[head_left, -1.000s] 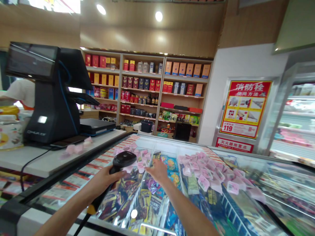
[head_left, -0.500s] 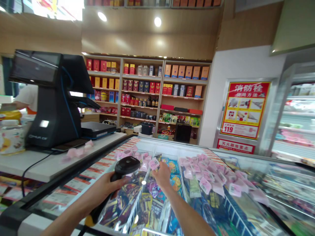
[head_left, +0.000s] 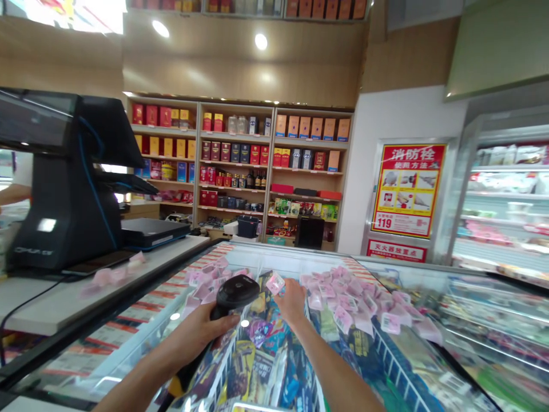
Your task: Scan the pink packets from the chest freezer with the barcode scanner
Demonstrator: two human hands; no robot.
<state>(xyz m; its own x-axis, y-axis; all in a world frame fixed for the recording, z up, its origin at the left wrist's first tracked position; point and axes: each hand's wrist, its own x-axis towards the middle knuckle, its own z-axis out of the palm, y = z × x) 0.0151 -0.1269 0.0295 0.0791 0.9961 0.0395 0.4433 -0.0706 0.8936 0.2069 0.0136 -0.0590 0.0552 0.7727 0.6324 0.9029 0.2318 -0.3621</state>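
A black handheld barcode scanner is gripped in my left hand, its head tilted toward the right. My right hand pinches a pink price label with printed marks, just right of the scanner head. Both hands are above the glass top of a chest freezer. Many pink labels lie heaped to the right of my right hand, and another cluster of pink labels lies left of the scanner. Colourful ice-cream packets fill the wire-divided sections below.
On the left counter stand a black checkout terminal and a few curled pink labels. Shelves of boxes line the back wall. A person's arm shows at far left. A lit display fridge stands at right.
The scanner in my left hand has moved right, close to the label. My right hand still holds the label, a little further right. The whole view has turned slightly right.
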